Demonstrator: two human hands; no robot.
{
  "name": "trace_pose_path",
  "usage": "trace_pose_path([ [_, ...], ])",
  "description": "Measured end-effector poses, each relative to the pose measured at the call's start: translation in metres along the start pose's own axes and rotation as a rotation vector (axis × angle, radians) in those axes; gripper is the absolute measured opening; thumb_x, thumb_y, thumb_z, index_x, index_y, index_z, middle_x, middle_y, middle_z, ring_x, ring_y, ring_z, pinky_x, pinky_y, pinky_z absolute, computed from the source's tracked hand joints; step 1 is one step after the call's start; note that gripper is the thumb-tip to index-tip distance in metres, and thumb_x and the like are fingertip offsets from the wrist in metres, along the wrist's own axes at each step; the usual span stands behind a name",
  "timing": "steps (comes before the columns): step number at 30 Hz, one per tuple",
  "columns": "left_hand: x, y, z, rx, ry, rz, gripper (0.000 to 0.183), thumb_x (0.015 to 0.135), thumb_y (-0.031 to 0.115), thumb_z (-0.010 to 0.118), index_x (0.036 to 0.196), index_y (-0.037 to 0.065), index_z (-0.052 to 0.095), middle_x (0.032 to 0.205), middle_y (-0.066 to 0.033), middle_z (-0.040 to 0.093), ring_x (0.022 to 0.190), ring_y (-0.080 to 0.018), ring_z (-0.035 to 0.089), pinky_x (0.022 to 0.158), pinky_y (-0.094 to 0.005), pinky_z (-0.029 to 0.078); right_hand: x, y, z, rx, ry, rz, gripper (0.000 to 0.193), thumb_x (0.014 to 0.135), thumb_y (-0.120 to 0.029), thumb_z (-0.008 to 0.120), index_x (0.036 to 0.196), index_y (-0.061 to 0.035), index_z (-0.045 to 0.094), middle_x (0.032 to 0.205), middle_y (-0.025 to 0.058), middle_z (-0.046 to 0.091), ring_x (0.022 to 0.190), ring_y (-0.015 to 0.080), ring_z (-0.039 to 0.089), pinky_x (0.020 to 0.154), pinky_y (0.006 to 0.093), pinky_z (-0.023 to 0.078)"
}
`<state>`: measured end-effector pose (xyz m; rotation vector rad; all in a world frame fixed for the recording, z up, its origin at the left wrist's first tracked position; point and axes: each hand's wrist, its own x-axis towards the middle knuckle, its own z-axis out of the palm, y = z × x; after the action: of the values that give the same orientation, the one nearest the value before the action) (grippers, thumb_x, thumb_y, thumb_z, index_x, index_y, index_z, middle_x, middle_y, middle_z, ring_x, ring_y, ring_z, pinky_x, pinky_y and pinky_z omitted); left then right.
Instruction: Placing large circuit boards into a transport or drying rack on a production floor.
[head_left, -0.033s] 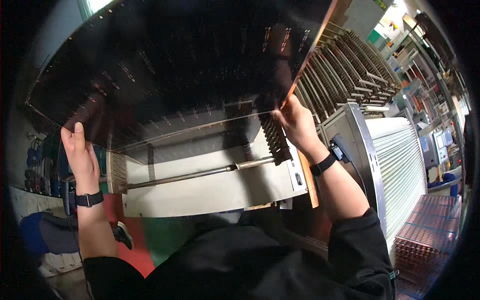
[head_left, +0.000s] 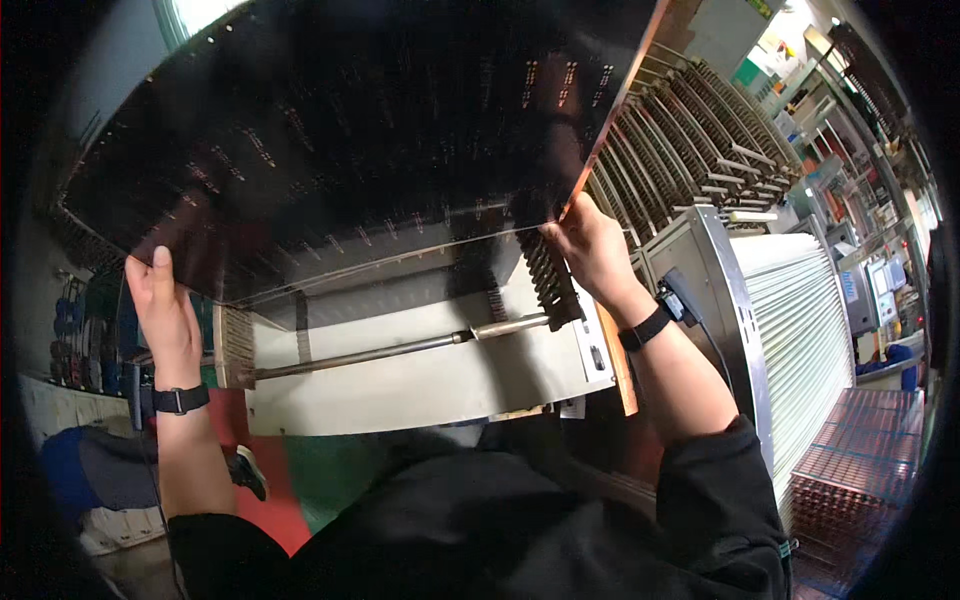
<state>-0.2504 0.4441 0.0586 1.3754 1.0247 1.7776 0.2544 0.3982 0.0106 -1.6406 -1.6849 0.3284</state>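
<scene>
A large, dark, glossy circuit board panel (head_left: 350, 130) with rows of small copper-coloured marks fills the upper part of the view, tilted. My left hand (head_left: 168, 315) grips its lower left edge, thumb lying on the near face. Near the lower right corner, my right hand (head_left: 597, 250) is closed on the copper-coloured edge. Below and behind the panel stands a white rack (head_left: 400, 405) with a metal rod (head_left: 370, 357) across it. Dark slotted teeth (head_left: 548, 280) line the rack's right side; the panel hides much of its far part.
Right of the panel is a row of toothed metal racks (head_left: 680, 140). A grey-framed unit with many pale upright slats (head_left: 795, 310) stands nearer, beside my right forearm. Stacked copper-coloured panels (head_left: 855, 450) lie at the lower right. The floor (head_left: 270, 510) is red and green.
The panel has shifted very slightly, its marks at the upper right sitting a little lower and further left. My left hand has moved a touch to the right; my right hand has hardly moved.
</scene>
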Motion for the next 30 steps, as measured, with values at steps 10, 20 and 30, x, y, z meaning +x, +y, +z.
trace_pose_path([
  [10, 0.001, 0.024, 0.007, -0.166, -0.036, 0.015, 0.02, 0.105, 0.02, 0.048, 0.113, 0.002, 0.049, 0.121, -0.0165, 0.059, 0.116, -0.0286, 0.059, 0.105, -0.0524, 0.049, -0.001, -0.022, -0.048, 0.124, 0.178, -0.145, 0.035, 0.08, 0.002, 0.078, 0.11, 0.0006, 0.06, 0.092, 0.0007, 0.057, 0.079, 0.0073, 0.057, 0.071, 0.0227, 0.048],
  [20, -0.007, -0.003, -0.002, -0.288, 0.046, 0.049, 0.026, 0.099, 0.007, 0.058, 0.124, 0.003, 0.049, 0.121, -0.0091, 0.06, 0.111, -0.0165, 0.057, 0.103, -0.0353, 0.044, 0.0, -0.021, -0.038, 0.098, 0.047, -0.12, 0.026, 0.084, 0.0, 0.075, 0.107, 0.0027, 0.062, 0.083, 0.0022, 0.064, 0.076, 0.0093, 0.057, 0.069, 0.0248, 0.049],
  [30, -0.024, 0.0, -0.016, -0.062, 0.063, -0.028, 0.023, 0.103, 0.019, 0.054, 0.119, 0.002, 0.05, 0.123, -0.0144, 0.06, 0.114, -0.0232, 0.06, 0.104, -0.0407, 0.048, 0.005, -0.012, 0.001, 0.045, -0.002, -0.11, 0.043, 0.089, -0.014, 0.073, 0.127, -0.0062, 0.054, 0.084, 0.0157, 0.067, 0.073, 0.0262, 0.068, 0.069, 0.0351, 0.053],
])
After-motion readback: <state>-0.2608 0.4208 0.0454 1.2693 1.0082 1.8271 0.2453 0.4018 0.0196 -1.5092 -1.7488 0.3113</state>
